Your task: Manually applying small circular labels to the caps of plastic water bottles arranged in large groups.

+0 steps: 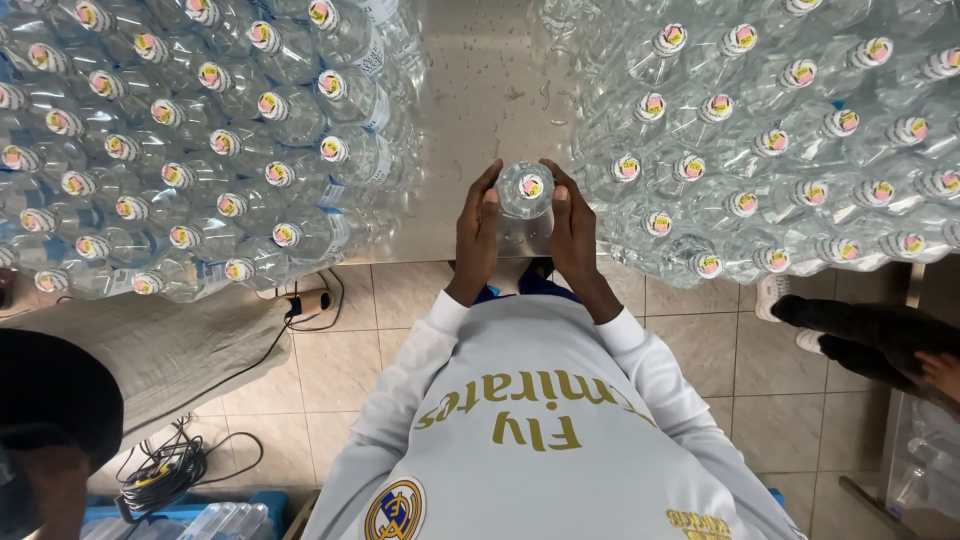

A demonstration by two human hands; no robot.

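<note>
The white jersey sleeves (640, 350), nearest the camera, lead forward to both hands at the near edge of a wet steel table (480, 90). The left hand (476, 238) and right hand (574, 232) are clasped on opposite sides of one clear plastic bottle (525, 190), which stands upright in the bare lane between two dense blocks of capped bottles, left block (190, 150) and right block (790, 150). Judged step: handling a single bottle, gripped but not yet placed. Any further move calls for a firm two-sided grip and keeping clear of the adjacent rows.
</note>
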